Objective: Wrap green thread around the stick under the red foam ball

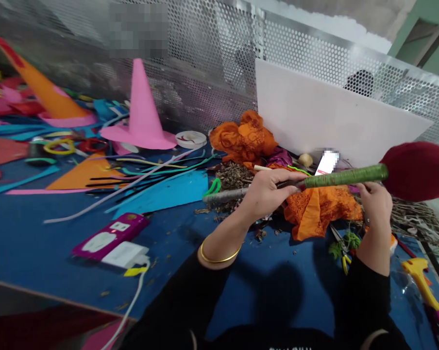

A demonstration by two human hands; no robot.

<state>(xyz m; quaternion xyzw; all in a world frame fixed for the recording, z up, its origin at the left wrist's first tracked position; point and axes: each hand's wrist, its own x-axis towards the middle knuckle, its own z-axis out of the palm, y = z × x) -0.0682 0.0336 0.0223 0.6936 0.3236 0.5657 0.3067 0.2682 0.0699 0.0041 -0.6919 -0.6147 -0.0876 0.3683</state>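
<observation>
A long stick (343, 177), wrapped green along its right part and bare grey at its left end, lies level in front of me. A dark red fuzzy ball (418, 170) caps its right end. My left hand (268, 190) is closed round the middle of the stick, a gold bangle on its wrist. My right hand (375, 200) sits just under the green part near the ball, fingers curled up against the stick. Orange cloth (319, 209) lies on the blue table (41, 243) right beneath both hands.
A pink felt cone (142, 109) and an orange cone (46, 92) stand at the back left among coloured strips. A purple power strip (108, 236) with a white plug lies front left. A white board (329, 116) leans on the perforated metal wall. Dry twigs, scissors and a yellow glue gun (421, 282) lie right.
</observation>
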